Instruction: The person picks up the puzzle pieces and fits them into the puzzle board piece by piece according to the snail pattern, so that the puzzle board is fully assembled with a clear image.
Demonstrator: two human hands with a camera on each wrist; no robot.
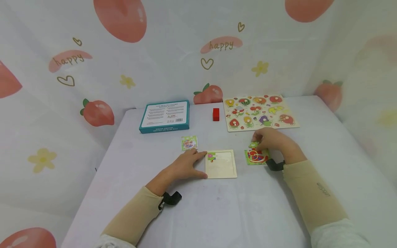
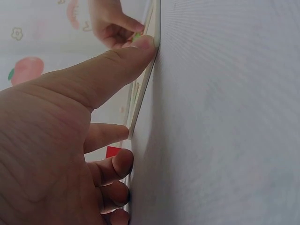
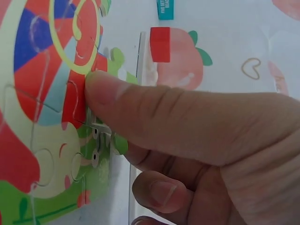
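Note:
A shallow wooden tray point(image 1: 221, 170) lies flat, with a small green-and-pink puzzle piece point(image 1: 212, 156) in its upper left corner. My left hand point(image 1: 183, 166) touches the tray's left edge, thumb near the lower corner and index finger near the upper one; in the left wrist view the hand point(image 2: 47, 117) has its other fingers loosely bent. To the right, my right hand point(image 1: 276, 142) pinches a green puzzle piece point(image 1: 254, 145) above the snail-picture pieces point(image 1: 256, 158). The right wrist view shows the thumb of this hand point(image 3: 187, 131) over joined picture pieces point(image 3: 47, 93), partly covering the held piece.
A small picture card point(image 1: 189, 142) lies beyond my left hand. Farther back are a teal-edged box point(image 1: 165, 116), a red block point(image 1: 216, 114) and a fruit peg board point(image 1: 260, 113), whose front edge is just beyond my right hand. A printed cloth hangs behind the table point(image 1: 217, 213).

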